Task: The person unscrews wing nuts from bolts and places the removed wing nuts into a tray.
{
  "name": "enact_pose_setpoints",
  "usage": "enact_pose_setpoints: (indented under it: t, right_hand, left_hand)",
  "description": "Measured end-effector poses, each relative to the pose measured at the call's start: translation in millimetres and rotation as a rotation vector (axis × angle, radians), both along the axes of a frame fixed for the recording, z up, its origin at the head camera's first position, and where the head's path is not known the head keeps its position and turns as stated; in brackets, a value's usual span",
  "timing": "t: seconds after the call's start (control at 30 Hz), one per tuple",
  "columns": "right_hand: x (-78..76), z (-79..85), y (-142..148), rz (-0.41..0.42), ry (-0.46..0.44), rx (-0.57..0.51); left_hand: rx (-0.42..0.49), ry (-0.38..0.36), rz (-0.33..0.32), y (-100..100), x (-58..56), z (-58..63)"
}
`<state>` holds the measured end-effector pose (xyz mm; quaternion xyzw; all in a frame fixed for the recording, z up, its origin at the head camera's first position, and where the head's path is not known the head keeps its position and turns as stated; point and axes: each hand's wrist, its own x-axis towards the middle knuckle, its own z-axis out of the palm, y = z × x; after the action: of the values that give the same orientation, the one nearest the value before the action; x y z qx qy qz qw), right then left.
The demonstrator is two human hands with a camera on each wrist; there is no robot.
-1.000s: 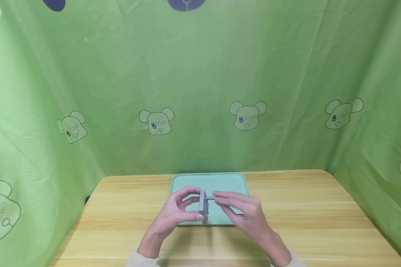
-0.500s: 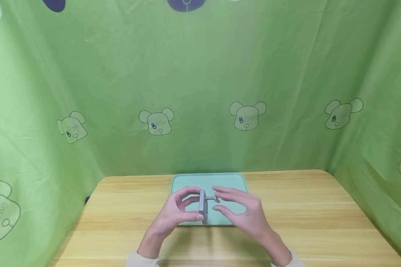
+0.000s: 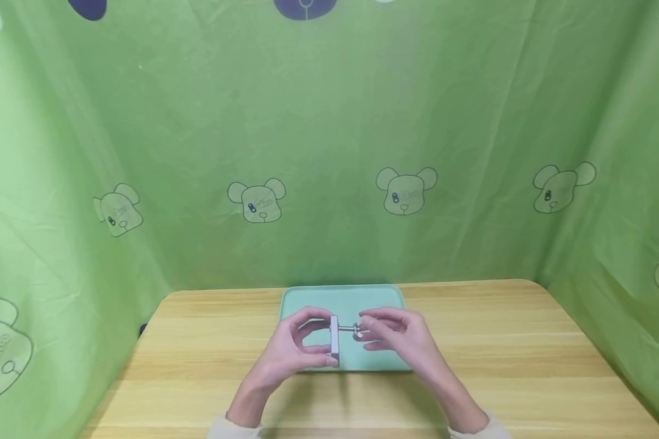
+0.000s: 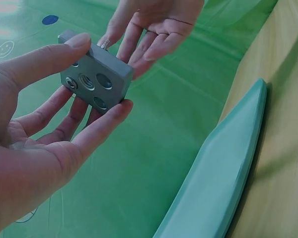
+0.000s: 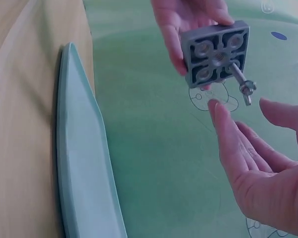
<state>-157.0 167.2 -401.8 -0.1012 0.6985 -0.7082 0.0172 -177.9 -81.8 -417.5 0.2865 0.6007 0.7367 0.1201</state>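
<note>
A square grey block [image 4: 97,74] with several round holes is held by its edges between the thumb and fingers of my left hand [image 3: 285,344], above the tray. A silver wing screw [image 5: 242,82] sticks out of one corner hole on the block's ribbed side, its winged head pointing toward my right hand [image 3: 403,335]. In the right wrist view that hand's thumb and fingers are spread apart on either side of the screw's head, with a gap to it. Another screw end shows in a hole on the smooth side, in the left wrist view.
A mint green tray [image 3: 302,297] lies on the wooden table [image 3: 483,341] under both hands. Green curtains [image 3: 329,122] with bear-head prints hang behind the table and on both sides.
My right hand has let go of the screw's head, spread its fingers and turned over beside it. The block in my left hand has turned slightly.
</note>
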Motion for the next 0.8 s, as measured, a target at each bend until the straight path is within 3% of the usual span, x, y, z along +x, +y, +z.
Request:
enact_pose_setpoints:
  t: [0.13,0.5,0.8]
  right_hand:
    - [-0.6,0.1,-1.2,0.034,-0.076,-0.025]
    - [-0.5,-0.2,-3.4,0.046,-0.153,-0.058]
    - [1.9,-0.1,-2.9,0.072,-0.146,-0.061]
  left_hand:
    - [-0.019,0.011,0.013,1.2,0.8,0.0]
    - [-0.054,0.047,0.013,4.0,0.4,-1.2]
    - [-0.070,0.026,0.005,3.8,2.5,0.0]
